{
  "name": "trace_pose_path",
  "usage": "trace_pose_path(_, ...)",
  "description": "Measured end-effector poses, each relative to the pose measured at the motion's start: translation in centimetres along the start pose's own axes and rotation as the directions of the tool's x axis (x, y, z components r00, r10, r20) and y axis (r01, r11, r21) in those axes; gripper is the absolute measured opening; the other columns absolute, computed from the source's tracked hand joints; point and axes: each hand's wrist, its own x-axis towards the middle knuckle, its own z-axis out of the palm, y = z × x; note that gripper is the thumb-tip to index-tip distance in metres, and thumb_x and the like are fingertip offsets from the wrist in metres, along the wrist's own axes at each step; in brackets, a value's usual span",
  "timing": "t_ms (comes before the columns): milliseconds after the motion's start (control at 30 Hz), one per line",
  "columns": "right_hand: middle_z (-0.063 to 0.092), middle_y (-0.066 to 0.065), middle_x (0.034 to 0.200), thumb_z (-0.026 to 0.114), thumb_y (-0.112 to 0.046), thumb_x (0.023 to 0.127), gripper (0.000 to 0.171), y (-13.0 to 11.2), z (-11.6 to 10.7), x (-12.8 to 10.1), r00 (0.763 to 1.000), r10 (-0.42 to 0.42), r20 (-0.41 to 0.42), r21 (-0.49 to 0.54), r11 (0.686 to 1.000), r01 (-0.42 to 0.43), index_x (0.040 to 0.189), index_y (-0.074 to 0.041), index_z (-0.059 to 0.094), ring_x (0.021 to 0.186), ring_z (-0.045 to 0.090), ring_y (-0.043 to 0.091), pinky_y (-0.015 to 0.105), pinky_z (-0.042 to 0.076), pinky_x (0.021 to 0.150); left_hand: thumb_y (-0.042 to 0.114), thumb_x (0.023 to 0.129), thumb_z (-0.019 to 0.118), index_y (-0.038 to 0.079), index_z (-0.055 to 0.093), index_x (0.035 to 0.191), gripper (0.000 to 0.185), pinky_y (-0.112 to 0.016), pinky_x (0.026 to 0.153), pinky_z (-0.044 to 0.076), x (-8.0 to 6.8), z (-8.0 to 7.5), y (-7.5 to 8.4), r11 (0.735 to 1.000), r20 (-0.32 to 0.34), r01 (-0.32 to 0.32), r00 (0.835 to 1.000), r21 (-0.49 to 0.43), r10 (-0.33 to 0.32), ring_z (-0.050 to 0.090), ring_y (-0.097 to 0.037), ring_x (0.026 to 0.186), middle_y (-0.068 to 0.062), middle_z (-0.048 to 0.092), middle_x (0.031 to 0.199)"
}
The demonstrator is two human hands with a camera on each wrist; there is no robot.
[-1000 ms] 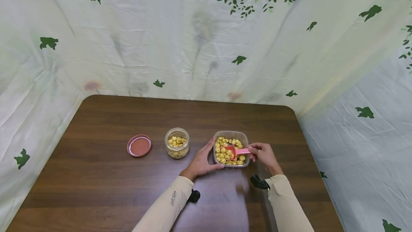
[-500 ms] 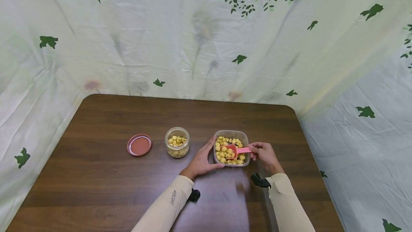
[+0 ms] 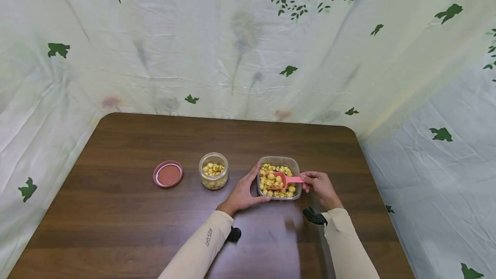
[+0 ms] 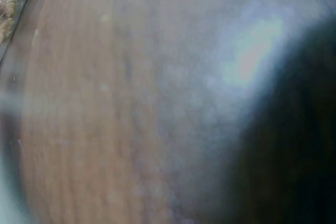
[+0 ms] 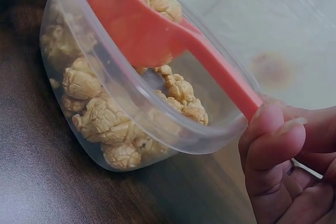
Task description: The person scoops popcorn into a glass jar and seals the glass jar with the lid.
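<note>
A clear plastic food container (image 3: 277, 160) of caramel popcorn (image 3: 267, 180) stands on the table. My left hand (image 3: 245, 192) holds its left side, thumb along the front and fingers at the back corner. My right hand (image 3: 319, 187) pinches the handle of a pink scoop (image 3: 293, 179). The scoop's bowl is inside the container, with popcorn in it. Close up in the right wrist view, thumb and fingertips (image 5: 273, 137) grip the handle end, and the scoop (image 5: 142, 30) lies above the lower popcorn. Only a container corner (image 4: 16, 19) shows in the left wrist view.
Left of the container stands a clear jar (image 3: 213, 183) partly filled with popcorn, its top uncovered. A reddish-brown lid (image 3: 168, 175) lies farther left on the brown wooden table (image 3: 128, 218). Leaf-patterned cloth (image 3: 162, 46) hangs behind and at the sides.
The scoop has shifted slightly right and up among the popcorn, its bowl now more tilted and loaded. My right hand moved slightly right with it. My left hand stays on the container.
</note>
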Motion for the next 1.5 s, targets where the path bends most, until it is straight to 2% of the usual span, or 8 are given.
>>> trace_pose_path(233, 0.056, 0.002, 0.069, 0.050, -0.001, 0.098, 0.019, 0.4, -0.3, 0.1, 1.000, 0.007, 0.010, 0.094, 0.996, -0.008, 0.106, 0.013, 0.060, 0.058, 0.050, 0.009, 0.018, 0.046, 0.050, 0.045, 0.075, 0.080, 0.015, 0.012, 0.156, 0.110, -0.047, 0.114, 0.025, 0.0, 0.0, -0.1, 1.000, -0.002, 0.003, 1.000, -0.002, -0.003, 0.022, -0.029, 0.143, -0.007, 0.016, 0.160)
trace_pose_path(867, 0.060, 0.003, 0.075, 0.049, -0.002, 0.099, 0.018, 0.6, -0.9, -0.2, 0.999, 0.043, -0.014, 0.238, 0.971, -0.039, 0.105, 0.008, 0.063, 0.060, 0.051, 0.010, 0.018, 0.044, 0.051, 0.045, 0.074, 0.081, 0.013, 0.012, 0.156, 0.111, -0.045, 0.114, 0.025, -0.1, -0.2, 0.0, 1.000, -0.014, 0.010, 1.000, 0.003, -0.010, 0.023, -0.029, 0.143, -0.005, 0.016, 0.160)
trace_pose_path(1167, 0.062, 0.003, 0.078, 0.050, -0.005, 0.099, 0.021, 0.5, -1.6, -0.4, 0.999, 0.049, -0.017, 0.269, 0.962, -0.043, 0.111, 0.008, 0.062, 0.062, 0.053, 0.011, 0.018, 0.046, 0.054, 0.046, 0.075, 0.080, 0.013, 0.012, 0.156, 0.111, -0.047, 0.114, 0.025, -0.2, -0.4, 0.1, 1.000, 0.001, 0.004, 1.000, 0.000, -0.004, 0.021, -0.030, 0.144, -0.005, 0.014, 0.161)
trace_pose_path(1400, 0.064, 0.003, 0.078, 0.051, -0.004, 0.099, 0.022, 0.2, -2.1, -0.8, 0.999, 0.044, -0.011, 0.301, 0.953, -0.039, 0.092, -0.006, 0.071, 0.060, 0.055, 0.011, 0.017, 0.048, 0.055, 0.045, 0.075, 0.080, 0.011, 0.012, 0.156, 0.111, -0.049, 0.112, 0.027, -0.1, -0.5, 0.2, 1.000, 0.001, -0.014, 1.000, 0.004, 0.014, 0.022, -0.032, 0.143, -0.009, 0.014, 0.161)
trace_pose_path(1500, 0.065, 0.003, 0.078, 0.051, -0.004, 0.099, 0.022, 0.0, -2.2, -1.0, 0.999, 0.036, -0.007, 0.316, 0.948, -0.032, 0.091, -0.007, 0.072, 0.059, 0.055, 0.010, 0.017, 0.049, 0.054, 0.044, 0.074, 0.081, 0.011, 0.013, 0.156, 0.111, -0.048, 0.113, 0.026, -0.1, -0.5, 0.3, 1.000, -0.007, -0.021, 1.000, 0.011, 0.021, 0.022, -0.031, 0.143, -0.010, 0.015, 0.161)
